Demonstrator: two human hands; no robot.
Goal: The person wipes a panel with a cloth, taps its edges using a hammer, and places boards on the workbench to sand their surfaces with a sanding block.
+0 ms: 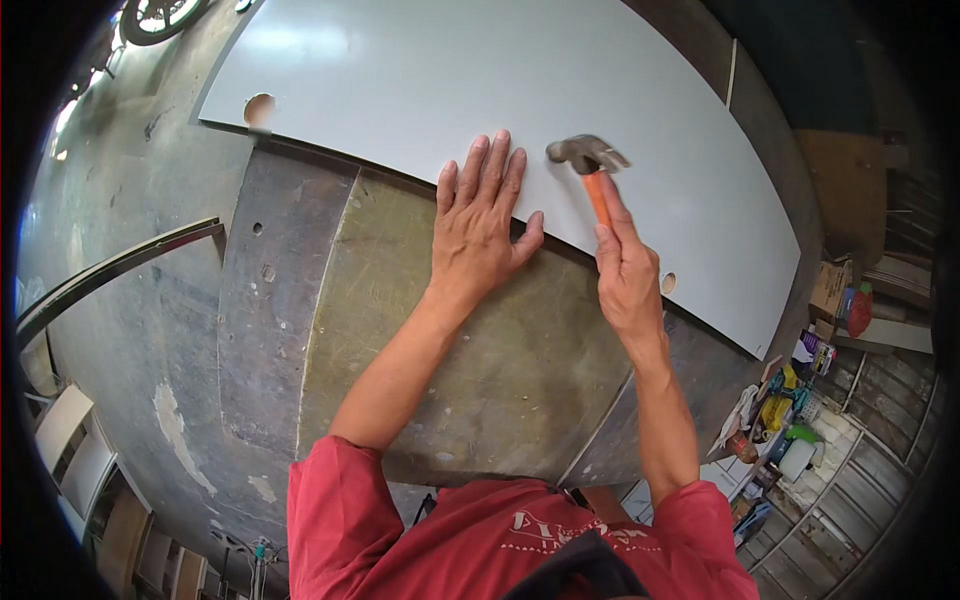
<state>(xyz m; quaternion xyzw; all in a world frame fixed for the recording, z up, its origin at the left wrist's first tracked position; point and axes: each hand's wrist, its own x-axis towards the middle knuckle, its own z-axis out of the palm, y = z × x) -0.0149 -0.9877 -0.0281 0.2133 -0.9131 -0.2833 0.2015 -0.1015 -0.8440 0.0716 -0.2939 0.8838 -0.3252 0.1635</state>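
Note:
A large white panel [400, 80] lies flat on the worktable, its near edge running diagonally past both hands. One round hole [259, 110] is cut near its left corner, and a smaller hole [669, 283] sits near the right end. My left hand [480, 215] rests flat on the panel's near edge, fingers stretched and slightly spread. In my right hand [628, 265] is a claw hammer [590, 165], gripped by its orange handle. The hammer's head is over the panel, to the right of my left fingertips; whether it touches the surface I cannot tell.
The worktable [450, 390] has a worn, stained top. A dark metal strip [120, 270] is at the left. Bottles, cloths and tools crowd a shelf [785, 425] at the right. Boards [90, 460] are stacked at lower left, and a wheel [160, 15] shows at the top left.

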